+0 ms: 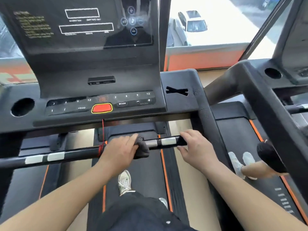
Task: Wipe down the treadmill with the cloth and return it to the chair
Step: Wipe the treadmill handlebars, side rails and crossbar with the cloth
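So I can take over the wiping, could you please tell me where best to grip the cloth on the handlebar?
Grip the cloth where it drapes over the handlebar, from above and wrapping both, as the left hand does; the round bar backs it.

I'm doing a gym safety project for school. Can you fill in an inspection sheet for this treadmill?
Surface: treadmill belt, dark with orange edges.
Job's things: dark cloth on the handlebar; chair not in view.
Clutter: nothing seen.
Hands: left hand grips the cloth; right hand rests open on the handlebar.
Cables: red cord hangs from the console, looped round the handlebar.
Surroundings: second treadmill at right, someone's feet on it; window, white car outside.
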Available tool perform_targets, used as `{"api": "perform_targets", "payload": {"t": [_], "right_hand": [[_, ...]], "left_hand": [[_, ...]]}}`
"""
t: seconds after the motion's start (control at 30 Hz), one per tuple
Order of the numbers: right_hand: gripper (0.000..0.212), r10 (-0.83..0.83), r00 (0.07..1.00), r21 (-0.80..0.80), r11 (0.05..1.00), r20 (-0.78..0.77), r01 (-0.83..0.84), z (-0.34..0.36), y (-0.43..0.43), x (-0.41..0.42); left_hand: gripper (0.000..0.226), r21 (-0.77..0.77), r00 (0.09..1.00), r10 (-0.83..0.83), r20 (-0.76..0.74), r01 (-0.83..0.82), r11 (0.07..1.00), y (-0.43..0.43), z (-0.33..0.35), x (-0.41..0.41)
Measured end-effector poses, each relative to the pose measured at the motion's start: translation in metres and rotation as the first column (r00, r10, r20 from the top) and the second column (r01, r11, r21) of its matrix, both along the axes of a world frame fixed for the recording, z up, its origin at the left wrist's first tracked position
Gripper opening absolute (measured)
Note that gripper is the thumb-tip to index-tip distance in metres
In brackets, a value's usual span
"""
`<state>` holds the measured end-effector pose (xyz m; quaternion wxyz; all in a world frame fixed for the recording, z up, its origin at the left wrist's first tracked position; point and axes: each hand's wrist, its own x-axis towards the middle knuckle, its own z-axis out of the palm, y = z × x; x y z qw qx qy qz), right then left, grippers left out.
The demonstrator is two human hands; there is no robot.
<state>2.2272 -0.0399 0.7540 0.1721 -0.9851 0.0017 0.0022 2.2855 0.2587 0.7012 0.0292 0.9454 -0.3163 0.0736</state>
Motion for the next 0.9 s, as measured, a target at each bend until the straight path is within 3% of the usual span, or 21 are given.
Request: {"api": "perform_targets", "payload": {"t": [0.17, 0.4, 0.5, 0.63, 0.73, 0.9], "right_hand": [[0.025, -0.038, 0.999, -0.075, 0.996, 0.009, 0.039, -0.005, 0.003, 0.008], [0.016, -0.073, 0.995, -0.221, 0.974, -0.066, 0.057, 0.006, 0.007, 0.02], [0.016, -0.056, 0.983, -0.283, 0.959, -0.172, 0.005, 0.014, 0.015, 0.032], [0.017, -0.045, 0.967, -0.336, 0.941, -0.25, -0.042, 0.018, 0.018, 0.043], [0.017, -0.042, 0.967, -0.32, 0.947, -0.253, -0.042, 0.018, 0.015, 0.043], [0.018, -0.034, 0.972, -0.311, 0.95, -0.234, -0.042, 0.018, 0.015, 0.041]], "left_hand": [[0.049, 0.006, 0.941, 0.335, -0.054, -0.335, 0.942, -0.032, 0.006, -0.021], [0.067, -0.001, 0.975, 0.118, -0.186, -0.12, 0.993, -0.141, 0.007, -0.037], [0.059, -0.019, 0.994, 0.061, -0.095, -0.063, 0.998, -0.115, 0.0, -0.032], [0.044, -0.121, 0.988, 0.14, -0.058, -0.146, 0.982, -0.033, 0.001, -0.026], [0.043, -0.104, 0.991, 0.126, -0.046, -0.13, 0.986, 0.025, 0.0, -0.028], [0.026, -0.159, 0.921, 0.387, -0.054, -0.39, 0.907, -0.029, 0.006, -0.037]]}}
